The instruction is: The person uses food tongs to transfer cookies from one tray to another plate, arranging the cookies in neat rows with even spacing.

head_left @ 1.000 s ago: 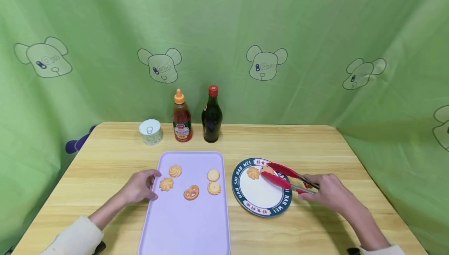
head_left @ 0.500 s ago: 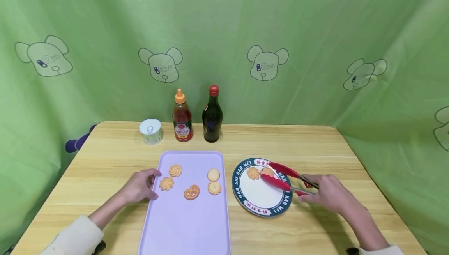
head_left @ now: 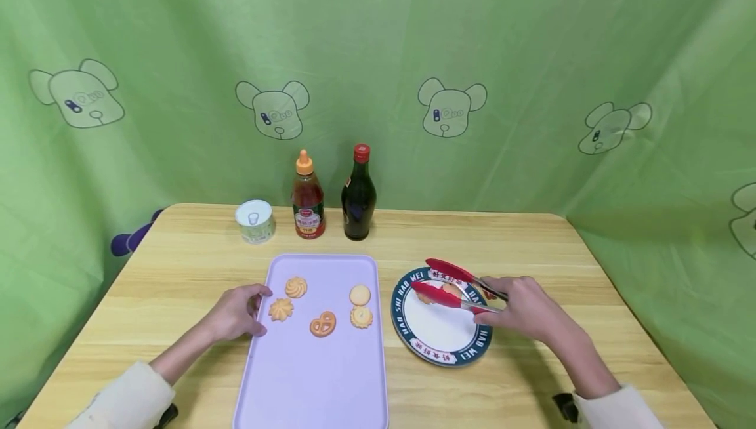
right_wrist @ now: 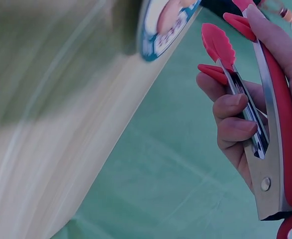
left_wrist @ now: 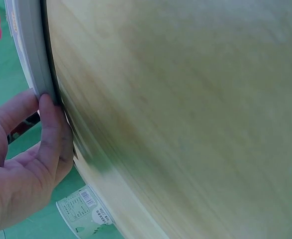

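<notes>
My left hand [head_left: 233,313] pinches the left rim of a lilac tray [head_left: 313,376]; the left wrist view shows thumb and fingers on the tray's edge [left_wrist: 36,55]. On the tray lie a pretzel biscuit [head_left: 323,324], two swirled or star-shaped cookies and two round ones. Red-tipped metal tongs [head_left: 437,294] are in my right hand [head_left: 525,311], fingers wrapped round the handles [right_wrist: 280,129]. Their tips stand spread over the round plate [head_left: 440,334] with a dark green rim. Under them, a flower-shaped cookie [head_left: 424,298] and a round cookie [head_left: 452,289] are partly covered.
Along the back of the wooden table [head_left: 472,232] stand a ring-pull can [head_left: 255,222], a sauce bottle [head_left: 308,203] with an orange cap and a dark bottle [head_left: 358,199] with a red cap. A green curtain [head_left: 366,35] hangs behind.
My right hand has moved left with the tongs, whose tips shift from around the round cookie to over the flower-shaped one. Both cookies stay on the plate. The left hand keeps its place.
</notes>
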{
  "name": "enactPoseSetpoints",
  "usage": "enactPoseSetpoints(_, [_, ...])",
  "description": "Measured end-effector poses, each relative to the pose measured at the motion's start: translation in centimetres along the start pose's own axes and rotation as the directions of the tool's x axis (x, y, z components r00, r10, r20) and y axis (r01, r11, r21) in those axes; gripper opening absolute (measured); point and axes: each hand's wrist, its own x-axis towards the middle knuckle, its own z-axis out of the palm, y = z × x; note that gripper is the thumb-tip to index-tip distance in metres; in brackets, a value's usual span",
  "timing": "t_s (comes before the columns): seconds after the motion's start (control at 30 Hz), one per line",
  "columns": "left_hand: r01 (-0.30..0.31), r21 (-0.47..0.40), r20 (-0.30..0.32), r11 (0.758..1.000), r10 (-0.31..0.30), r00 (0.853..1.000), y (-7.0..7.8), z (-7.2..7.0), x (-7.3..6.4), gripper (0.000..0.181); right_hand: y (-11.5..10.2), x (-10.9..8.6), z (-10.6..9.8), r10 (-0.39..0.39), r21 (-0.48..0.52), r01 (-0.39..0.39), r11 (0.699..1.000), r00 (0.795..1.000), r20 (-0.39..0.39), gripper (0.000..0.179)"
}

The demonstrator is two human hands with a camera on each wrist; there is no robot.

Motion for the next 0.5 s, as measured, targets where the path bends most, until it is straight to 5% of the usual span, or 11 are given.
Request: enactPoseSetpoints(0.5, [0.004,0.003,-0.002,1.0,-0.004,1.0,0.1,0.0,0.0,0.069,-5.7,3.3,1.8,-0.072,0.044,0.069,0.997,0.995,0.069,0.077])
